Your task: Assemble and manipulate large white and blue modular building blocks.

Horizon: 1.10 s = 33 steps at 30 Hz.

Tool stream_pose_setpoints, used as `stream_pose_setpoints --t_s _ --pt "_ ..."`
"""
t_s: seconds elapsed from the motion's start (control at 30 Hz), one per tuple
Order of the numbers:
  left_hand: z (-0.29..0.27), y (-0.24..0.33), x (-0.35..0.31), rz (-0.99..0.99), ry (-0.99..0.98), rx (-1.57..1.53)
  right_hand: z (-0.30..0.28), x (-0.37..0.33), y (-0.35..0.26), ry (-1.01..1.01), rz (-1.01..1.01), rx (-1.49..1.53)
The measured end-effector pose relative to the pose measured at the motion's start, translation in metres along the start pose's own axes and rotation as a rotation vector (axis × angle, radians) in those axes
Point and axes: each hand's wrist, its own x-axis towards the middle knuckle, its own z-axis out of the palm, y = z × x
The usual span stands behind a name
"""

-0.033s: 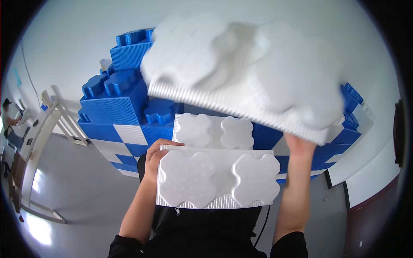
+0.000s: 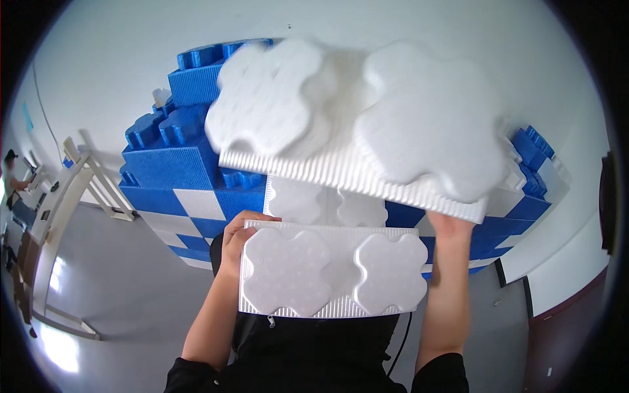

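A large white foam building block (image 2: 282,157) with two lobed studs is held up and tilted in front of me. My right hand (image 2: 451,224) grips it at its lower right corner; most of the fingers are hidden behind it. Nearer my body, a second white block (image 2: 342,268) lies level with its studs up. My left hand (image 2: 237,241) is closed on its left edge, fingers curled over the far corner. Just beyond, another white block (image 2: 295,200) is partly covered by the raised one.
A stepped wall of blue and white blocks (image 2: 167,164) stands ahead, spreading left and right, with blue blocks (image 2: 534,147) at its right end. At far left are a white frame (image 2: 62,216) and a person (image 2: 16,187). A dark cable (image 2: 401,344) hangs beside me.
The raised block has moved slightly down and to the left with my right hand, covering more of the white block beyond. My left hand and the near block have hardly moved.
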Motion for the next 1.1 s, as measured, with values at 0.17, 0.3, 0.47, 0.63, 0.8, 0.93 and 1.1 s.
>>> stream_pose_setpoints --t_s 0.17,0.3,0.47,0.63,0.8,0.93,1.1 --pt "0.001 -0.001 -0.003 0.004 0.032 -0.034 -0.004 -0.009 0.028 0.606 0.234 -0.223" --pt "-0.004 -0.006 -0.01 0.234 0.218 0.237 -0.001 0.006 0.028 0.734 0.362 -0.383" --pt "-0.02 -0.015 0.0 0.557 0.391 0.393 -0.026 -0.008 0.022 0.656 0.362 -0.66" --pt "-0.006 0.012 0.038 0.417 0.187 0.398 -0.042 -0.024 0.022 0.556 0.3 -0.659" --pt "0.018 0.034 0.057 0.212 -0.03 0.184 -0.029 -0.028 0.023 0.415 0.32 -0.686" --pt "0.02 0.035 0.049 0.012 -0.047 0.025 -0.027 -0.034 0.019 0.31 0.291 -0.609" --pt "0.01 0.038 0.046 -0.058 -0.05 0.008 0.014 -0.04 0.025 0.353 0.459 -0.606"
